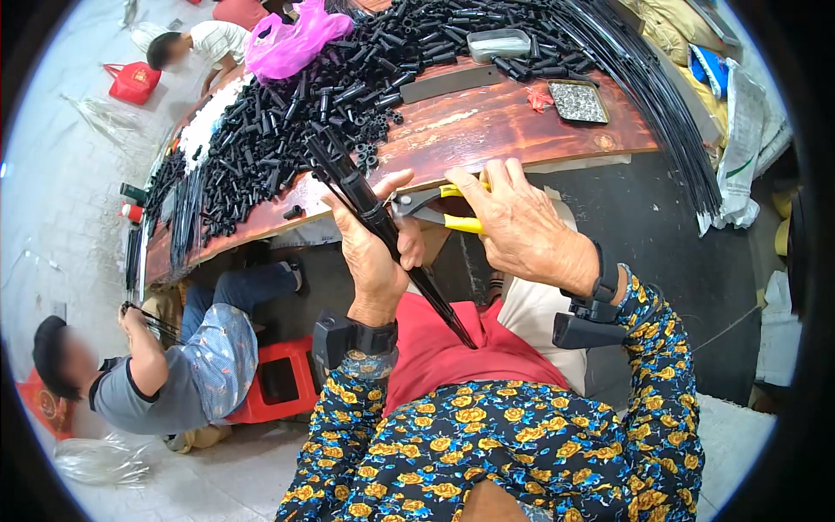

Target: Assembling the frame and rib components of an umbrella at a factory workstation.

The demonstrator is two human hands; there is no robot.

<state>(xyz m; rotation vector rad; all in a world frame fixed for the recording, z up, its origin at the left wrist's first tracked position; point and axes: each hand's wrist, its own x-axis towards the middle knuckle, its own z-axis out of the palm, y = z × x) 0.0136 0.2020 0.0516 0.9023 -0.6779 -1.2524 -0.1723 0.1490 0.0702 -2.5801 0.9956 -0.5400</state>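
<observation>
My left hand (372, 265) is wrapped round a folded black umbrella frame (351, 186), its thin ribs bundled together. The frame slants from over the table edge down toward my lap, where a red cloth (435, 365) lies. In my right hand (531, 222) are end-cutting pliers (461, 224) with yellow handles, and the handles are spread. Their dark jaws meet the side of the frame just above my left fingers. What sits between the jaws is too small to make out.
The curved wooden table (452, 130) holds a heap of black plastic tubes (304, 113), a tin of small metal parts (578, 102), a clear box (498, 43), a pink bag (296, 39) and long black rods (661, 96). A co-worker (156, 374) sits at left on a red stool (277, 383).
</observation>
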